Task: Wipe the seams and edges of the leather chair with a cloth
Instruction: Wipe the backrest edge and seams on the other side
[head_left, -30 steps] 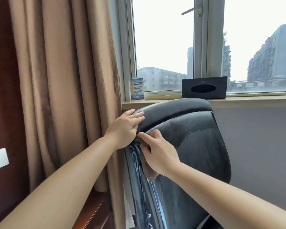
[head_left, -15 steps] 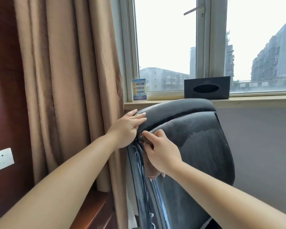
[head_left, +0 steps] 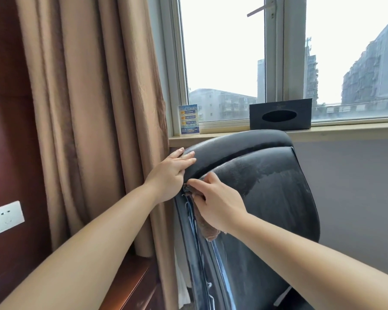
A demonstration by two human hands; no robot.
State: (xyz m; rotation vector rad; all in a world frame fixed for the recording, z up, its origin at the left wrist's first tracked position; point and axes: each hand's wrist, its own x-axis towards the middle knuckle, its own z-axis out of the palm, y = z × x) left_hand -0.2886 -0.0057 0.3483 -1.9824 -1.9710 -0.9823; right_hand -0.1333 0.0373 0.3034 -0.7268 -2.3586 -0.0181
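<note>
Brown cloth point(head_left: 207, 227) apparently against chair seam point(head_left: 189, 211)

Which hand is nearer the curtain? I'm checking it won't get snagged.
Left. The left hand rests on the chair's top corner, right beside the curtain. The right hand, holding the cloth, is further in on the chair's side seam.

Windowsill point(head_left: 345, 130) carries tissue box point(head_left: 280, 117), small card point(head_left: 188, 119) (upright).
</note>
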